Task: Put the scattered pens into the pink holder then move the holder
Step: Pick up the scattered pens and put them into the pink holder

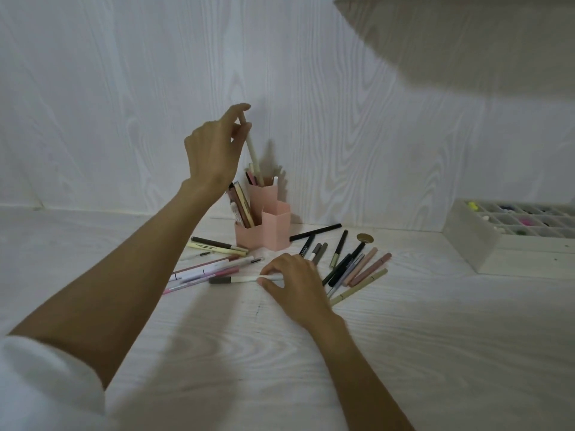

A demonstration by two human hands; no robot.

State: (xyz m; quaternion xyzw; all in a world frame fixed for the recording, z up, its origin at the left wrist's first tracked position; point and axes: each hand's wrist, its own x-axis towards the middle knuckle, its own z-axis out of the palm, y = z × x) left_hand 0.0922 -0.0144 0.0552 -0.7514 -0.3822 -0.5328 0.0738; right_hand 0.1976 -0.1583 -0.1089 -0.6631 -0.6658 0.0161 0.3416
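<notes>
The pink holder [269,222], made of three joined hexagonal tubes, stands near the back wall with several pens inside. My left hand [214,147] is raised above it and pinches the top of a pale cream pen [253,154] whose lower end dips into the tallest tube. My right hand [295,283] lies on the table in front of the holder, pinching the end of a white pen with a dark cap [236,279]. Scattered pens lie left [205,272] and right [354,265] of that hand.
A white compartment organiser [485,244] with small coloured items sits at the right, against the wall. A white shelf [466,42] overhangs the upper right. The wood-grain wall stands just behind the holder.
</notes>
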